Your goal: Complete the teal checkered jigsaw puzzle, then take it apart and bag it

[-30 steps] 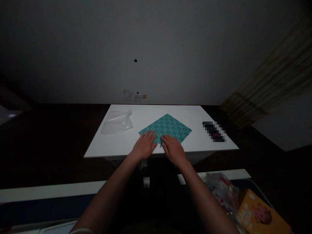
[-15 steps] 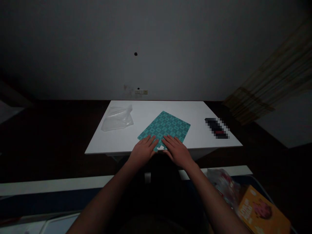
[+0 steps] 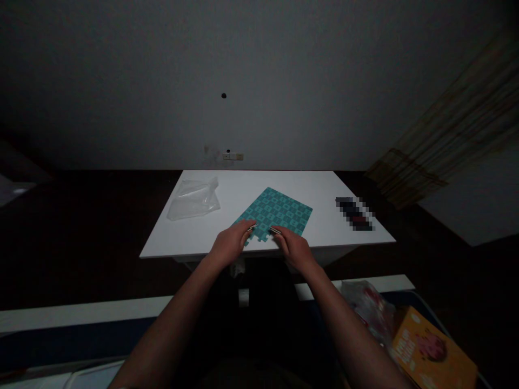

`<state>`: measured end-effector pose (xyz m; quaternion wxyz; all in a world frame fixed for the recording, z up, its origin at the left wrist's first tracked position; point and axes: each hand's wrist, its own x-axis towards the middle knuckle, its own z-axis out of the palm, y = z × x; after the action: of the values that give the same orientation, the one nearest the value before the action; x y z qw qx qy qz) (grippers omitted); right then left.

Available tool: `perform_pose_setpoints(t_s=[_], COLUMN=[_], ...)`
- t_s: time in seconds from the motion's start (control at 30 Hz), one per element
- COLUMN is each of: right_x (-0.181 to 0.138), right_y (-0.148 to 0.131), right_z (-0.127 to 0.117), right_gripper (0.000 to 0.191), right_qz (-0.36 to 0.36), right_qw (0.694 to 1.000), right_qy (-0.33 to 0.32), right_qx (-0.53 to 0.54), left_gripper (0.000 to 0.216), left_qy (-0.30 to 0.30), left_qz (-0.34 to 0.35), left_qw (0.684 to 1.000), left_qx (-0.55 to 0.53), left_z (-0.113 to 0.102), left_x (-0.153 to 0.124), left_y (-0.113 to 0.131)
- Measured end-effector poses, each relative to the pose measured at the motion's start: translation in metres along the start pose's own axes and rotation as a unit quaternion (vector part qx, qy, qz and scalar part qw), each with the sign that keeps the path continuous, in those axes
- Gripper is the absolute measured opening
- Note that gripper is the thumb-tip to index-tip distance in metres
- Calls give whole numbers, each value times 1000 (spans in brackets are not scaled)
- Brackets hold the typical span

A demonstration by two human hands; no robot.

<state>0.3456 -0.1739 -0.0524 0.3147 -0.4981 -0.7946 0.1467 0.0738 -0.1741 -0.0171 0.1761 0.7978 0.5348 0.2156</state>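
Currently, your teal checked jigsaw puzzle (image 3: 279, 208) lies turned on the white tabletop (image 3: 162, 240), a corner pointing toward the far edge and its broken, jagged side close to the near edge, probably so that both of your hands meet it without a long stretch. The tabletop bears it flat, which likely leaves your fingers free to work at the near side alone rather than carry the whole sheet. Your left hand (image 3: 230, 242) comes in at the puzzle's left corner, fingers bent over and thumb below, closed on a thin pale-edged portion (image 3: 252, 228); your right hand (image 3: 297, 248) mirrors it across the gap, pinching another pale-edged portion (image 3: 276, 230). Gripping with one digit above and one beneath seems to suit such thin card, since its edge gives little else to hold. You cannot tell here whether those portions are loose or joined to the sheet. The main body of the puzzle spreads beyond your fingertips toward the far edge, while its toothed middle sits between your two hands, just short of the near edge. A clear plastic bag (image 3: 193, 200) rests by the tabletop's left edge, and a pixelated dark object (image 3: 354, 214) by its right edge, both well apart from your fingers.
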Motion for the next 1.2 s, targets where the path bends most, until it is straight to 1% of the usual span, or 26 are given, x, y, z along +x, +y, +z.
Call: perform_pose_setpoints(t_s=[0.07,0.13,0.2,0.23,0.37,0.43,0.5,0.57,0.67,0.77,0.9,1.1,1.2], right_x=[7,9,6,2,-16,-23,-27,-29,-32,-33,-35,-37,-33], right_y=[1,7,16,22,39,39,34,30,31,37,44,51,54], right_z=[-3,-7,-11,-13,-15,-15,-16,-19,-26,-31,-31,-27,-28], right_gripper=[42,45,46,45,43,43,45,50,56,52,46,40,37], right_qz=[33,51,58,55,-9,-37,-50,-61,-81,-91,-100,-115,-84], right_qw=[997,991,987,988,996,994,990,987,985,986,989,991,993], right_qy=[48,106,142,144,73,40,14,-11,-34,-42,-34,-5,6], right_qx=[47,67,50,31,-58,-99,-133,-151,-148,-130,-102,-72,-88], left_gripper=[47,48,50,51,57,64,75,82,77,68,58,48,47], left_qy=[2,-12,-25,-28,-35,-39,-40,-43,-45,-39,-29,-32,-43], left_qz=[14,21,23,26,40,48,57,64,75,79,67,34,11], left_qw=[999,995,992,991,989,988,986,985,981,981,984,991,994], left_qx=[46,95,122,129,140,144,148,157,173,175,160,128,101], left_z=[0,1,2,3,5,6,8,9,12,14,14,5,-3], left_x=[3,3,0,-2,-10,-15,-19,-23,-28,-31,-31,-24,-19], left_y=[-8,-14,-17,-18,-16,-15,-16,-17,-21,-24,-22,-14,-14])
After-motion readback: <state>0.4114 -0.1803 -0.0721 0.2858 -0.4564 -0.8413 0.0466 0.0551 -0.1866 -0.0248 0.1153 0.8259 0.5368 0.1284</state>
